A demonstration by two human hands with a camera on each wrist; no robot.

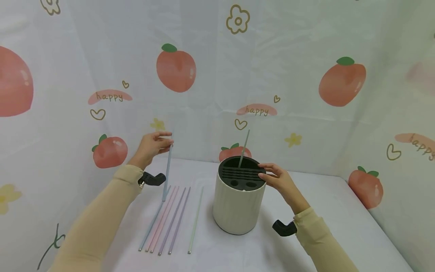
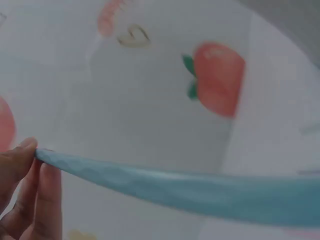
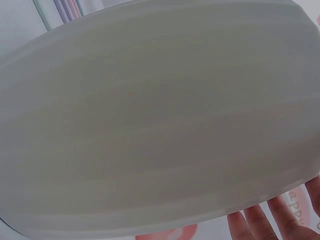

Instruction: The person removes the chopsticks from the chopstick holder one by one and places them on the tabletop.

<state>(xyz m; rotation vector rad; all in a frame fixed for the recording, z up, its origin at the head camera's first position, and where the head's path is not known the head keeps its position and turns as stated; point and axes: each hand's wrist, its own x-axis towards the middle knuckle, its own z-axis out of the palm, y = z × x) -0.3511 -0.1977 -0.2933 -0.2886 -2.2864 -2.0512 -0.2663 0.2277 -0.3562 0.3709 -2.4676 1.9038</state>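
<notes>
My left hand [image 1: 154, 146] pinches a light blue chopstick [image 1: 168, 166] near its upper end and holds it almost upright. In the left wrist view the blue chopstick [image 2: 200, 192] runs from the fingertips across the picture. Its lower end overlaps another blue chopstick [image 1: 149, 230] lying on the table. On the right, my right hand [image 1: 278, 180] rests its fairly straight fingers on the rim of a cream, ribbed utensil holder [image 1: 236, 211] with a black slotted insert. A pale green chopstick [image 1: 244, 147] leans upright in the holder's rear compartment.
Pink chopsticks [image 1: 164, 219], purple chopsticks [image 1: 179, 221] and a green chopstick [image 1: 195, 221] lie side by side left of the holder. A white cloth [image 1: 299, 241] covers the table. Behind it hangs a peach-printed curtain [image 1: 210, 98].
</notes>
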